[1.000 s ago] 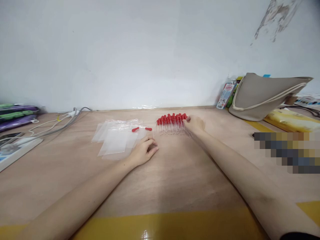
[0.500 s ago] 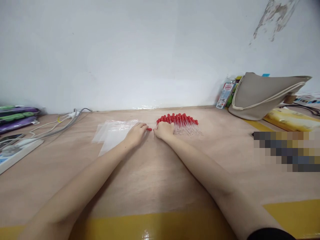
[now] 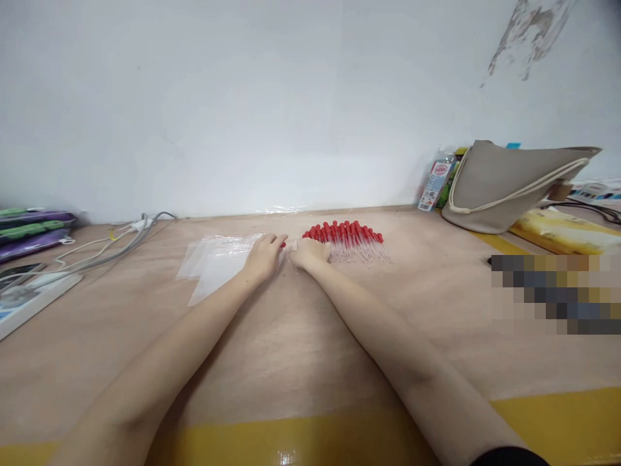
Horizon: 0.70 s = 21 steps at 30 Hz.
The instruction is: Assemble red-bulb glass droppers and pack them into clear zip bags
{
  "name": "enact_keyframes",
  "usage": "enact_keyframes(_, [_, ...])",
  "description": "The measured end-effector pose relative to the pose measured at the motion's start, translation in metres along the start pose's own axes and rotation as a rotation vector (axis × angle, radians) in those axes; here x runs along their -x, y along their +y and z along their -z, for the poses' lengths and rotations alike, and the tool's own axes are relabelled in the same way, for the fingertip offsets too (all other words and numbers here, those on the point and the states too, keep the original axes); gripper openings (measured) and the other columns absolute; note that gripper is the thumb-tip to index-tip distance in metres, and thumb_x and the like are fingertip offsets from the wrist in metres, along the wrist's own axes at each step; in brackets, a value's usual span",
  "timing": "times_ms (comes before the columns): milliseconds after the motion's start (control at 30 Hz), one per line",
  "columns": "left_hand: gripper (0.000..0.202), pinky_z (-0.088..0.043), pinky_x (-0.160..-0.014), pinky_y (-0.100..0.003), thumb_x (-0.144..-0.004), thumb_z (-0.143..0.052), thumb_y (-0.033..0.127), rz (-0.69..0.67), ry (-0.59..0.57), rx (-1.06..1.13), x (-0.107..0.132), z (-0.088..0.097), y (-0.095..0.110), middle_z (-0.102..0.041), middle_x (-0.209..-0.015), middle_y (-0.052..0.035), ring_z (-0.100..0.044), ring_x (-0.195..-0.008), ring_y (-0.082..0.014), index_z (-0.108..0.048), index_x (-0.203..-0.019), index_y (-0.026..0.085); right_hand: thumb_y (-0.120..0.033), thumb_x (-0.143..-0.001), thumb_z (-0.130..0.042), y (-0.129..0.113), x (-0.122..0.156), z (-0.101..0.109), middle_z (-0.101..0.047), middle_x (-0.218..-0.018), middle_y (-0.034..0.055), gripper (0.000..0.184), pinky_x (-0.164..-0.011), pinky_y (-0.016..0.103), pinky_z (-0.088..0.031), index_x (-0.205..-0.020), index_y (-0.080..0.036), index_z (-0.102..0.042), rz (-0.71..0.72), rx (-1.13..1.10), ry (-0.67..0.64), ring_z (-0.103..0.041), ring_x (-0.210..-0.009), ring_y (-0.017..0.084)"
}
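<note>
My left hand [image 3: 264, 257] is curled at the right edge of several clear plastic bags [image 3: 218, 262], its fingers closed on a red-bulbed dropper [image 3: 283, 245] of which only a bit of red shows. Just to its right, my right hand [image 3: 309, 252] has its fingers pressed together. A small pale piece shows in the narrow gap between the hands; whatever the right fingers pinch is hidden. Beside and behind the right hand lies a row of droppers [image 3: 347, 233] with red bulbs toward the wall and thin clear stems toward me.
To the left are a white power strip [image 3: 43, 301], grey and white cables [image 3: 129, 239], a phone and purple-green packets [image 3: 36, 232]. On the right stand a labelled bottle [image 3: 433, 183] and a grey bag [image 3: 504, 184], near a yellow pack [image 3: 563, 233]. A white wall [image 3: 272, 110] closes the back.
My right hand has shifted slightly left, closer to my left hand. Less of the red bulb sticks out from the left fingers, and a pale piece now shows between the hands.
</note>
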<state>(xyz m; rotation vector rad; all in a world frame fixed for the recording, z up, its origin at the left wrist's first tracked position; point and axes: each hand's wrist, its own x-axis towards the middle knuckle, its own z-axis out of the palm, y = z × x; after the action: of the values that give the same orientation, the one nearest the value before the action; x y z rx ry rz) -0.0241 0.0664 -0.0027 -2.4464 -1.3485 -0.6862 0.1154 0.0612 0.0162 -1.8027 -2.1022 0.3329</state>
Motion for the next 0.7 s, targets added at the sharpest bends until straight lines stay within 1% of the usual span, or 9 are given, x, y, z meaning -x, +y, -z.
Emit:
enact_keyframes(100, [0.032, -0.042, -0.073, -0.032, -0.084, -0.035, 0.015, 0.067, 0.091, 0.178, 0.012, 0.013, 0.009, -0.053, -0.087, -0.0079, -0.051, -0.082, -0.0203, -0.054, -0.109, 0.018, -0.032, -0.08, -0.046, 0.008, 0.009, 0.009, -0.065, -0.085, 0.016, 0.025, -0.073, 0.039, -0.036, -0.081, -0.013, -0.063, -0.053, 0.009, 0.056, -0.059, -0.082, 0.027])
enact_keyframes(200, [0.023, -0.044, -0.069, -0.029, -0.081, -0.042, 0.019, 0.176, 0.081, 0.439, 0.029, 0.023, 0.023, -0.054, -0.082, -0.0043, -0.053, -0.073, -0.0157, -0.055, -0.099, 0.017, -0.029, -0.083, -0.042, 0.026, 0.031, 0.016, -0.065, -0.086, 0.0115, 0.024, -0.075, 0.035, -0.036, -0.082, -0.015, -0.06, 0.015, -0.026, 0.13, -0.058, -0.084, 0.023])
enact_keyframes(233, [0.019, -0.045, -0.067, -0.028, -0.079, -0.045, 0.02, 0.211, 0.056, 0.548, 0.035, 0.025, 0.028, -0.056, -0.081, -0.0035, -0.055, -0.072, -0.0149, -0.054, -0.095, 0.017, -0.03, -0.083, -0.043, 0.034, 0.042, 0.017, -0.065, -0.084, 0.0092, 0.022, -0.075, 0.034, -0.037, -0.083, -0.016, -0.059, 0.082, -0.082, 0.191, -0.058, -0.081, 0.021])
enact_keyframes(300, [0.013, -0.045, -0.063, -0.026, -0.075, -0.049, 0.021, 0.263, -0.018, 0.735, 0.046, 0.027, 0.039, -0.058, -0.078, -0.0022, -0.057, -0.069, -0.0138, -0.051, -0.088, 0.017, -0.029, -0.082, -0.048, 0.052, 0.064, 0.017, -0.064, -0.079, 0.0057, 0.017, -0.072, 0.031, -0.039, -0.082, -0.017, -0.058, 0.242, -0.204, 0.223, -0.057, -0.075, 0.017])
enact_keyframes(333, [0.012, -0.045, -0.06, -0.025, -0.073, -0.051, 0.02, 0.285, -0.055, 0.799, 0.051, 0.027, 0.045, -0.058, -0.076, -0.0014, -0.057, -0.066, -0.0131, -0.049, -0.085, 0.017, -0.027, -0.082, -0.047, 0.061, 0.074, 0.016, -0.064, -0.079, 0.0049, 0.015, -0.072, 0.029, -0.041, -0.085, -0.017, -0.058, 0.314, -0.261, 0.226, -0.057, -0.074, 0.016])
enact_keyframes(433, [0.015, -0.046, -0.058, -0.024, -0.069, -0.057, 0.02, 0.317, -0.11, 0.944, 0.059, 0.025, 0.06, -0.06, -0.078, -0.002, -0.059, -0.065, -0.0126, -0.046, -0.079, 0.017, -0.02, -0.083, -0.042, 0.087, 0.097, 0.011, -0.062, -0.092, 0.0062, 0.023, -0.075, 0.029, -0.042, -0.102, -0.018, -0.056, 0.483, -0.354, 0.296, -0.057, -0.083, 0.015])
enact_keyframes(533, [0.021, -0.049, -0.065, -0.027, -0.067, -0.063, 0.026, 0.3, -0.111, 1.038, 0.062, 0.019, 0.072, -0.061, -0.089, -0.0048, -0.062, -0.074, -0.0147, -0.045, -0.075, 0.017, -0.02, -0.085, -0.038, 0.104, 0.105, 0.007, -0.059, -0.093, 0.0061, 0.023, -0.078, 0.032, -0.042, -0.099, -0.02, -0.056, 0.532, -0.364, 0.338, -0.055, -0.088, 0.017])
enact_keyframes(633, [0.022, -0.05, -0.065, -0.028, -0.071, -0.062, 0.032, 0.286, -0.113, 0.998, 0.065, 0.015, 0.076, -0.063, -0.082, -0.0034, -0.062, -0.071, -0.0148, -0.045, -0.074, 0.018, -0.022, -0.084, -0.039, 0.106, 0.106, 0.006, -0.058, -0.083, 0.0051, 0.017, -0.074, 0.031, -0.043, -0.09, -0.019, -0.055, 0.482, -0.346, 0.348, -0.054, -0.08, 0.017])
enact_keyframes(700, [0.02, -0.051, -0.066, -0.029, -0.075, -0.058, 0.032, 0.266, -0.105, 0.954, 0.066, 0.014, 0.077, -0.063, -0.079, -0.0025, -0.062, -0.071, -0.015, -0.045, -0.08, 0.018, -0.023, -0.084, -0.039, 0.101, 0.108, 0.007, -0.057, -0.078, 0.004, 0.015, -0.07, 0.029, -0.043, -0.088, -0.019, -0.053, 0.469, -0.331, 0.331, -0.053, -0.074, 0.015])
